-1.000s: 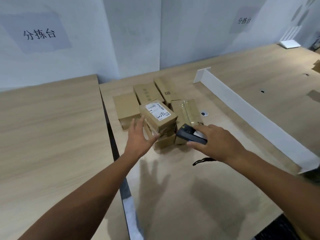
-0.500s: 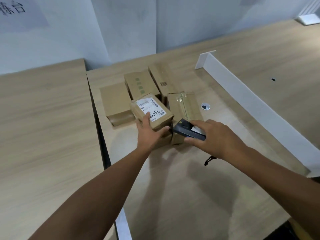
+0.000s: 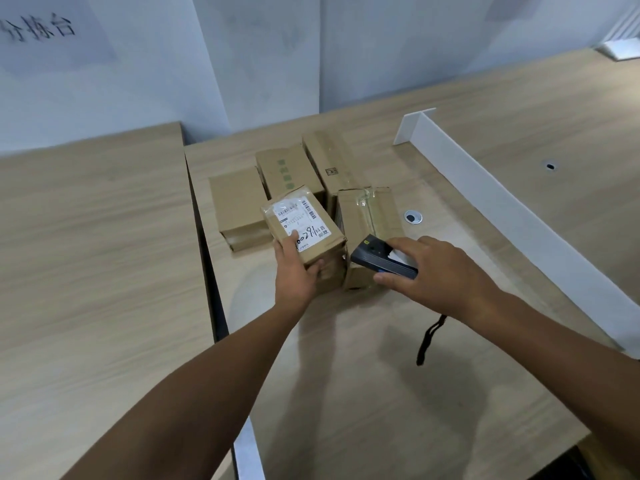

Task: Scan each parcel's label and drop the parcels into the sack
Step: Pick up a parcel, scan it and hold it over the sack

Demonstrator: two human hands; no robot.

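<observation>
The left-hand table (image 3: 86, 271) lies far left of the labelled parcel (image 3: 313, 249), with a dark gap (image 3: 207, 271) running between it and the main table (image 3: 346, 393). Just left of the parcel and behind it sits a plain brown box (image 3: 235, 206). The left hand (image 3: 294, 275) grips the parcel's near end, thumb pressed on the white label (image 3: 301, 220) and fingers curled round the near side. The parcel is tilted, label up, and another brown box (image 3: 334, 275) shows just beneath it. Behind the parcel stand a box with green print (image 3: 287, 171) and a long box (image 3: 329, 164), packed close together. Just right of the parcel lies a taped box (image 3: 363, 216).

In front of the taped box, the right hand (image 3: 440, 275) clasps a dark handheld scanner (image 3: 381, 263), fingers laid over its top and thumb along its near side. The scanner's front end sits just beside the parcel's right corner, aimed toward it. A black wrist strap (image 3: 429, 337) hangs below that hand. Further right of the parcel are a round cable grommet (image 3: 413, 216) and then a white divider (image 3: 512, 216) crossing the table at a slant. The tabletop nearer than the parcel is bare wood.
</observation>
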